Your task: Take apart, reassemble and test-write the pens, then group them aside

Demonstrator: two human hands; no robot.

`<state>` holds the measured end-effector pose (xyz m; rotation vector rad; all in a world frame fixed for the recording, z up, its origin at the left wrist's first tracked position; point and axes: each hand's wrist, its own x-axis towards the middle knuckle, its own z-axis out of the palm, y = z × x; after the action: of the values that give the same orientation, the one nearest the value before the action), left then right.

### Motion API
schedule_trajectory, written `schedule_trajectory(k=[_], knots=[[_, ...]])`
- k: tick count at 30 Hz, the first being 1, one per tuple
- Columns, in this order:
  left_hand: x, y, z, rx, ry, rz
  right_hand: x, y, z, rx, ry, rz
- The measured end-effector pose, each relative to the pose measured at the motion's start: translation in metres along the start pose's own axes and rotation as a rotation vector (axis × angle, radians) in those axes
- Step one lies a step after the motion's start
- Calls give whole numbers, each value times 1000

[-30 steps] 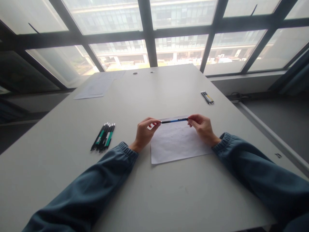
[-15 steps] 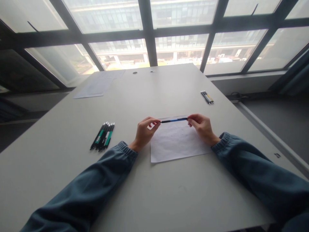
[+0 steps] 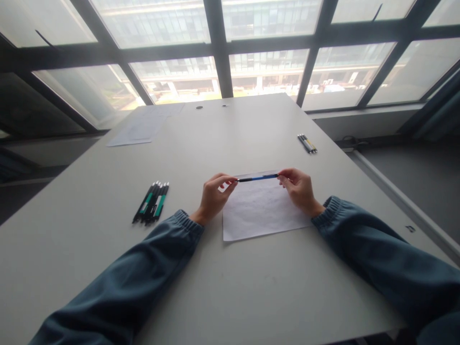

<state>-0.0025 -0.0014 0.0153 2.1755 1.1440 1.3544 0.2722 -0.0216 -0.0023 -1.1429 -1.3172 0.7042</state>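
A blue and black pen (image 3: 257,178) is held level between my two hands, above the far part of a white paper sheet (image 3: 262,211). My left hand (image 3: 216,194) pinches its left end between thumb and fingertips. At the other end, the thumb and fingers of my right hand (image 3: 297,187) close on the pen's tip. To the left of my left hand lies a group of several black and green pens (image 3: 151,203), side by side on the white table (image 3: 230,292).
Several pens with black, grey and yellow parts (image 3: 307,143) lie at the table's right. More white paper (image 3: 134,129) rests at the far left. A small dark mark (image 3: 410,229) is near the right edge. Large windows (image 3: 268,72) stand behind the table.
Almost nothing differs. The whole view has shifted very slightly, while both hands keep the same hold on the pen.
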Motion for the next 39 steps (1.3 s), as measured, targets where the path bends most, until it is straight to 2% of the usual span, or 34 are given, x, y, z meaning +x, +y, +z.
schedule_trajectory(k=[39], knots=[[1,-1,1,42,25,43,0,-1,0,-5,-12,-9]])
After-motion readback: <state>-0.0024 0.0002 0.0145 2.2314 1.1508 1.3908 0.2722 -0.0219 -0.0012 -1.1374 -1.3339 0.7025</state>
